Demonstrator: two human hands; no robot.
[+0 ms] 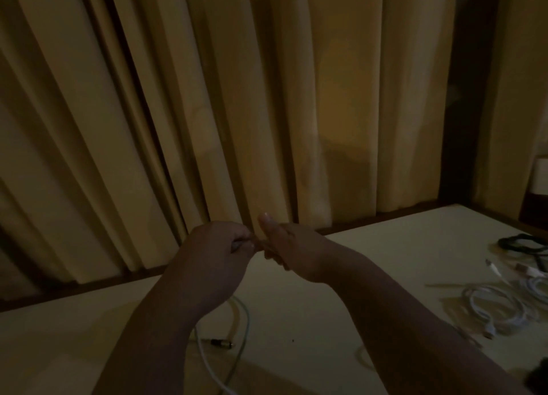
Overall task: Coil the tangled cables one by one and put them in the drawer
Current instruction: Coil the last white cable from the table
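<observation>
Dim curtains [207, 98] hang behind our pale table [370, 261], where at centre our left hand [219, 246] pinches a pale cable [246, 320] trailing to 6 o'clock, our right hand [290, 249] thumb-up beside it, hold unclear; light and floppy, we judge, best gripped near an end.

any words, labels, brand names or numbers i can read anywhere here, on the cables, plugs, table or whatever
None: no readable text anywhere in this view.
white cables, black cable, pale cable, small plug: any print is too small, dark and blurred to read.
curtain, table: plain, no marks show.
</observation>
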